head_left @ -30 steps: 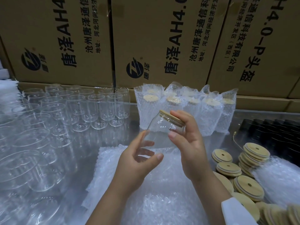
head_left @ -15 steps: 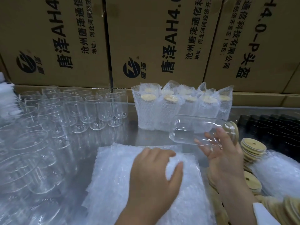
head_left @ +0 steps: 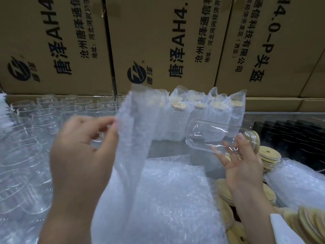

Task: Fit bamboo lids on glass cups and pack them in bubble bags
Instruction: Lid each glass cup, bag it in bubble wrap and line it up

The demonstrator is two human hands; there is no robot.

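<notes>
Before a wall of cardboard cartons (head_left: 158, 41), the lidded glass cup (head_left: 216, 136) is in the air beside the bubble-bag stack (head_left: 167, 199). The right hand (head_left: 246, 169) grips it sideways, base first, toward one bubble bag (head_left: 133, 131) which the left hand (head_left: 79, 155) pinches up, probably to receive it.

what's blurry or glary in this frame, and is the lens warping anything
Head view: the left hand and the bubble bag it pinches are motion-smeared; the glass cup in the right hand is sharper, with white glare streaks on its wall; the wide-angle lens bows the edges of the cardboard boxes; light is soft, no hard shadows.
</notes>
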